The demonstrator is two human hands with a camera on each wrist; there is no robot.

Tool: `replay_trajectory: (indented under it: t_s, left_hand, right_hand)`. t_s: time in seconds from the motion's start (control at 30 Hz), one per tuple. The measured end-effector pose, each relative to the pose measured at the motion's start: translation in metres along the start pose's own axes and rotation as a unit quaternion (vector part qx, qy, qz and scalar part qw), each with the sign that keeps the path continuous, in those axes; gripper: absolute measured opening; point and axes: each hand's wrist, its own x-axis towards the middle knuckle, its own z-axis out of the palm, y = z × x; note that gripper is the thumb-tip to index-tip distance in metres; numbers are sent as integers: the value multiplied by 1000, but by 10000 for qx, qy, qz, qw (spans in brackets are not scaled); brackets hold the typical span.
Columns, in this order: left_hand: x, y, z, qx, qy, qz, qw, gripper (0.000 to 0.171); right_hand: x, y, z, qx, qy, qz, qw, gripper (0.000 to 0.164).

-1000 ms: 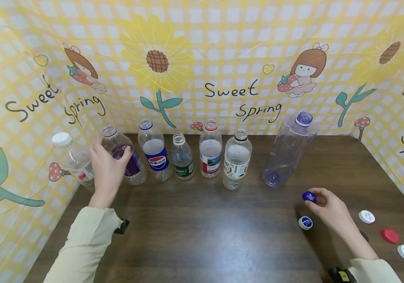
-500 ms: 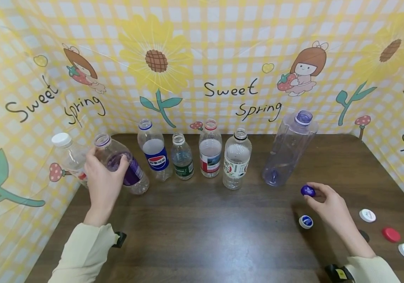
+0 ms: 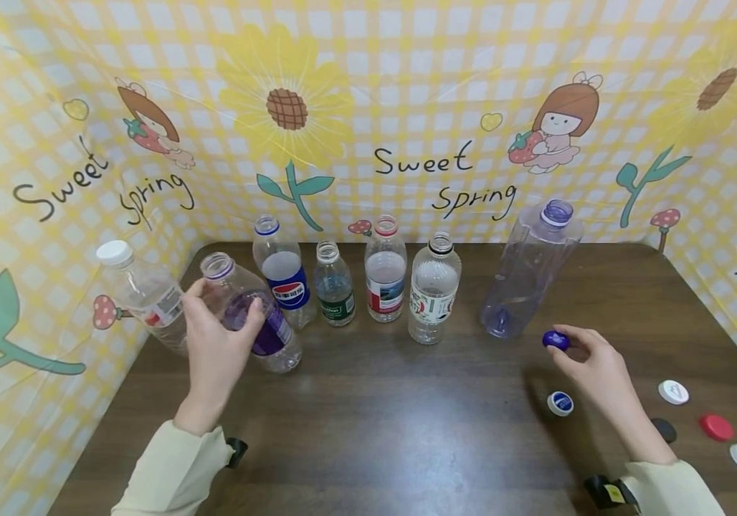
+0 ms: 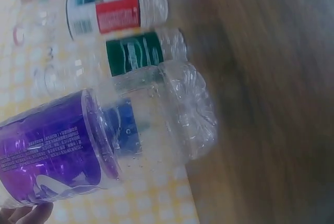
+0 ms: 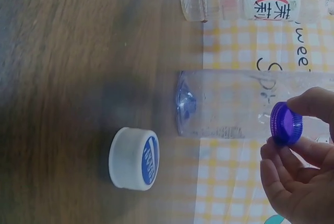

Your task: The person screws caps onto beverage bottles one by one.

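Observation:
My left hand (image 3: 216,351) grips a clear bottle with a purple label (image 3: 272,333), its open neck leaning left. In the left wrist view the purple-labelled bottle (image 4: 52,151) shows its ridged base, with a fingertip (image 4: 36,214) at the lower left edge. A purple bottle cap (image 3: 555,340) is pinched between thumb and fingers of my right hand (image 3: 601,373), above the table at the right. The right wrist view shows this purple cap (image 5: 286,124) side on, overlapping a tall purple-tinted bottle (image 5: 224,104) behind it.
A white-capped bottle (image 3: 143,294) stands far left. Uncapped bottles line the back, including a blue-labelled one (image 3: 287,283), a small green-labelled one (image 3: 335,290) and a tall purple-tinted one (image 3: 523,276). Loose caps lie right: blue-and-white (image 3: 560,403), red (image 3: 717,427), black (image 3: 664,430).
My left hand has drawn the purple-labelled bottle out of the row, toward me and to the right. My right hand has shifted slightly left and away from me with the purple cap.

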Motion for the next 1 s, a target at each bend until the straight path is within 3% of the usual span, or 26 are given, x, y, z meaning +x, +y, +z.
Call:
replay_trajectory:
  t_s: [0.27,0.6,1.0]
  left_hand:
    - [-17,14,15,-273,-398,417,9980,67]
    - [-30,29,35,-401,-1023,338,9934,71]
    - [-49,47,60,-393,-1621,587,9842,71]
  right_hand:
    - [2,-10,2,129,80,-154,9998,37]
    - [5,-28,5,330,259,-332,9986,34]
    - [4,-59,11,605,392,-666,9952,34]
